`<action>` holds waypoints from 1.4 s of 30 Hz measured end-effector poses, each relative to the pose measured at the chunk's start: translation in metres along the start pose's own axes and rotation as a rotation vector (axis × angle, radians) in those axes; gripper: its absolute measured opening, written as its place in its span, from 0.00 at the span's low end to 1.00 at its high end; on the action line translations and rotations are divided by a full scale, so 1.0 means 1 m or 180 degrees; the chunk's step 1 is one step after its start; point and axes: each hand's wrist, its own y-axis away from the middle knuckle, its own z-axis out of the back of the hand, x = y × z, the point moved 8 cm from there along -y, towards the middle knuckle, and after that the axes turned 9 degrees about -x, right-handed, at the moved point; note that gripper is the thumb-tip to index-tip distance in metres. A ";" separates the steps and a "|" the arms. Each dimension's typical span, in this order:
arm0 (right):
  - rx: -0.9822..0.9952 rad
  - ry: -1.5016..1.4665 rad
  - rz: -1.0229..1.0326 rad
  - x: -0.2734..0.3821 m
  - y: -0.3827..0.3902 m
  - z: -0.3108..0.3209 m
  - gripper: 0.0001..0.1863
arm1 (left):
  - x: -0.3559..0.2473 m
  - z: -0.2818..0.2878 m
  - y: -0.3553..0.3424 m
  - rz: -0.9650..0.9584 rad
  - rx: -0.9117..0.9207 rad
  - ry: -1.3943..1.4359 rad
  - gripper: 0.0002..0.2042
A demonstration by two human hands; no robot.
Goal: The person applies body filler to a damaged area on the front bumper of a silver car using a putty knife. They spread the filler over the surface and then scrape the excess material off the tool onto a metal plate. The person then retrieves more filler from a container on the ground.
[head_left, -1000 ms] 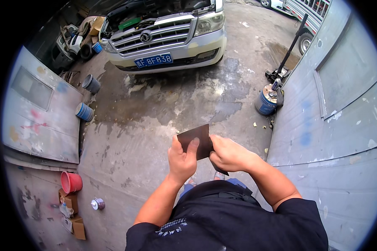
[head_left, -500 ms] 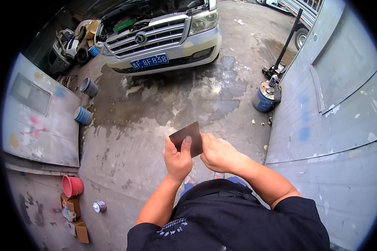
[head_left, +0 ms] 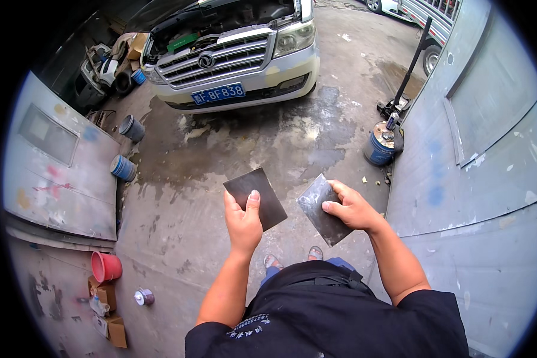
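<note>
My left hand (head_left: 243, 222) grips a thin, dark brown-grey rectangular sheet (head_left: 267, 203), its thumb lying flat across the face. Opposite it, my right hand (head_left: 353, 209) is closed on a second thin sheet (head_left: 320, 216), grey with pale smears, thumb on top and fingers curled behind the edge. Both sheets are held tilted in front of my body, with a gap between them. The fingers behind each sheet are partly hidden, and what the sheets are made of I cannot make out.
Ahead stands a pale van (head_left: 232, 77) with its engine bay open. Metal doors flank me, one at left (head_left: 71, 179) and one at right (head_left: 459, 197). Buckets (head_left: 123, 167) line the left; a blue drum (head_left: 378, 147) and a floor jack (head_left: 394, 107) stand right. A red bucket (head_left: 106, 267) sits near-left beside cardboard boxes (head_left: 116, 330).
My hands, together at one brown sheet before, have moved apart. The right hand now shows a separate grey sheet that was not visible earlier.
</note>
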 end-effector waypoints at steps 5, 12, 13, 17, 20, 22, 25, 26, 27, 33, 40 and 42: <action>0.0250 -0.0486 0.0252 -0.008 -0.011 -0.005 0.31 | 0.021 -0.023 0.017 -0.0049 0.0729 -0.0820 0.15; -0.0944 -0.0809 0.0815 0.027 -0.021 0.060 0.28 | 0.033 -0.030 0.020 0.0412 0.0740 -0.0106 0.14; -0.0770 -0.0066 0.0541 0.006 -0.016 0.059 0.19 | 0.039 -0.031 0.019 0.0562 0.0684 0.0079 0.13; 0.0075 0.0437 0.0104 -0.031 0.009 -0.010 0.16 | 0.053 -0.034 0.020 0.0966 0.0626 0.0458 0.13; 0.0168 0.0759 0.0455 -0.035 0.013 -0.043 0.17 | 0.060 -0.038 0.028 0.1052 0.0820 0.0078 0.13; 0.0081 0.0679 0.0405 -0.034 0.009 -0.039 0.17 | 0.058 -0.039 0.028 0.0713 0.0912 -0.0433 0.13; -0.0111 0.0447 0.0150 -0.033 0.001 -0.027 0.15 | 0.047 -0.042 0.028 0.0357 0.1304 -0.1342 0.13; -0.0219 0.0253 0.0005 -0.031 -0.001 -0.021 0.15 | 0.047 -0.043 0.029 0.0413 0.1369 -0.1332 0.13; -0.0314 -0.0213 -0.0040 -0.029 -0.004 -0.014 0.14 | 0.047 -0.043 0.030 0.0469 0.1435 -0.1321 0.13; -0.1304 0.0350 0.0771 -0.008 -0.016 0.029 0.14 | 0.067 -0.032 0.038 0.1067 0.1296 -0.0626 0.13; -0.0816 0.1275 0.1004 -0.008 -0.019 -0.012 0.18 | 0.073 -0.021 0.038 0.1040 0.1246 -0.1416 0.17; -0.1231 0.1245 0.0886 -0.013 -0.028 0.015 0.13 | 0.075 -0.018 0.039 0.1049 0.1506 -0.1580 0.16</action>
